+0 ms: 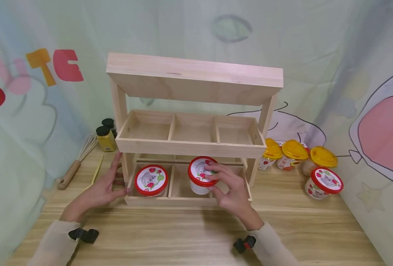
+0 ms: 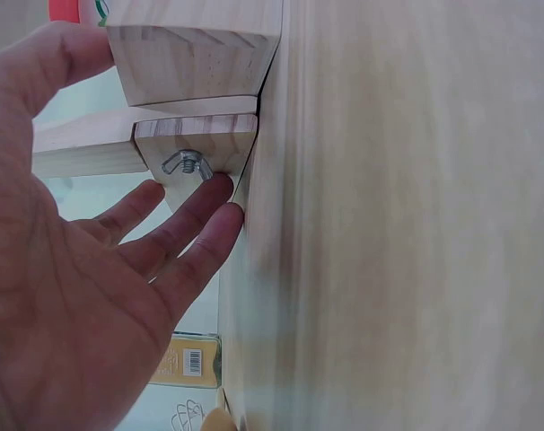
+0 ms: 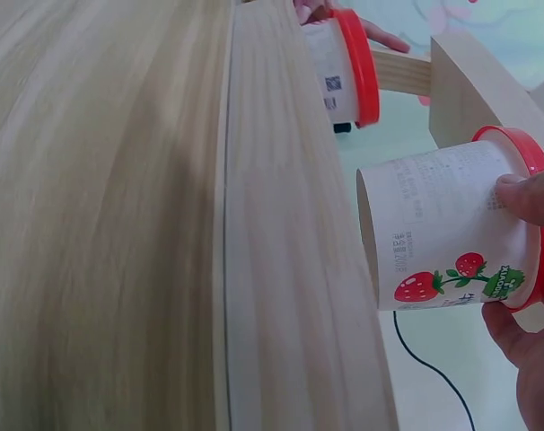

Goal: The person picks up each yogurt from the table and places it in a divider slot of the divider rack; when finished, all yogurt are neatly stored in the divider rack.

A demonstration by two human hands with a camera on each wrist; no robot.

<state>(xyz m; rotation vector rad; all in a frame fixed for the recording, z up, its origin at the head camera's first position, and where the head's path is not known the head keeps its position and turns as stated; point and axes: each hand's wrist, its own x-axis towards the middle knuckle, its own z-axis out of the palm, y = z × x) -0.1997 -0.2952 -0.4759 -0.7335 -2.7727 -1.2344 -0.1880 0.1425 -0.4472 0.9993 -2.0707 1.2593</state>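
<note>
My right hand grips a paper cup with a red-rimmed lid and strawberry print, over the middle compartment of the lower tray of a wooden rack. In the right wrist view, thumb and fingers hold this strawberry cup near its lid, its base beside the tray's front board. A like cup stands in the lower left compartment. My left hand rests against the rack's left side, fingers spread. In the left wrist view its fingertips lie near a wing nut on the wooden upright.
Right of the rack stand several cups with yellow lids and another red-lidded cup. At left are a whisk, a yellow utensil and dark-lidded jars. The rack's upper tray and top board overhang the lower tray.
</note>
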